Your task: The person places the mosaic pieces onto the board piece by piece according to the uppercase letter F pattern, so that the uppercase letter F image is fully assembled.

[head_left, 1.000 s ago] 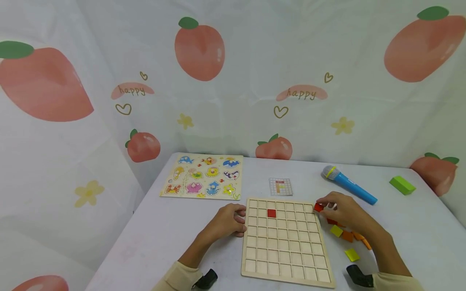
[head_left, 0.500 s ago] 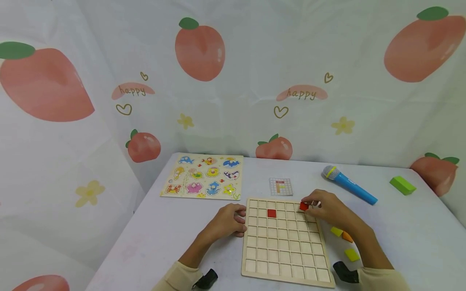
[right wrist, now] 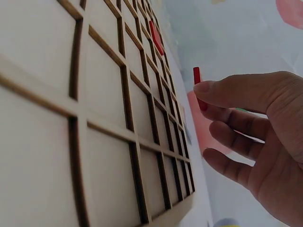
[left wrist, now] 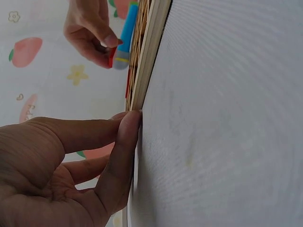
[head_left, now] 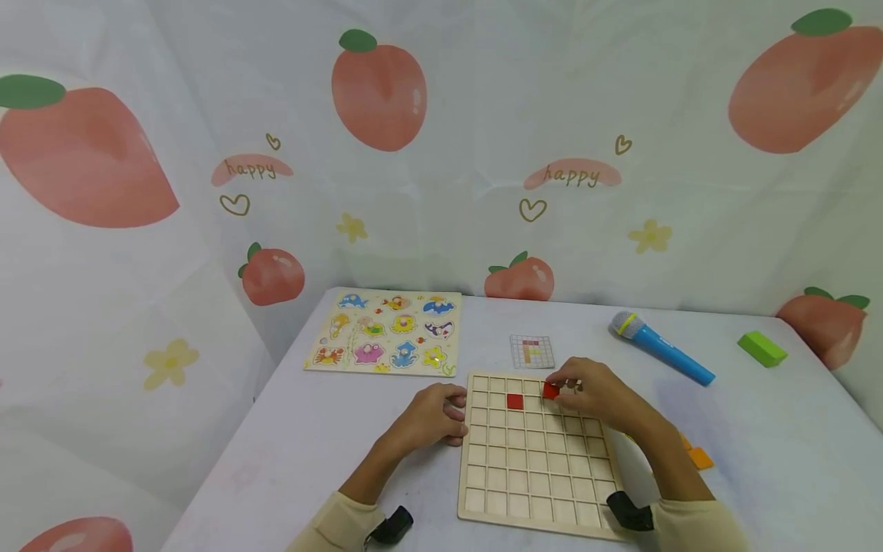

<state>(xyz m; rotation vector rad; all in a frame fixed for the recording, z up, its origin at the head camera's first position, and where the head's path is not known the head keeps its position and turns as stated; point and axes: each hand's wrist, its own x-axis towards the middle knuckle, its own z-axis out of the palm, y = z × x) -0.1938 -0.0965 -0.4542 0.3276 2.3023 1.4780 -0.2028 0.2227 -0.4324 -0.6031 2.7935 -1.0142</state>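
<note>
right hand (head_left: pixel 592 392) pinches red tile (head_left: pixel 550 391) above grid board (head_left: pixel 538 491).

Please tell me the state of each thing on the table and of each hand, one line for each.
Grid board: flat on the table, one cell filled.
Red tile in the board: seated in a cell.
Second red tile: pinched by the right hand, above the board.
Left hand: fingers touch the board's left edge.
Animal puzzle: flat, pieces in place.
Toy microphone: lying down.
Pattern card: flat.
Green block: lying apart.

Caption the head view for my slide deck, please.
Right hand pinches a red tile over the wooden grid board.
</note>
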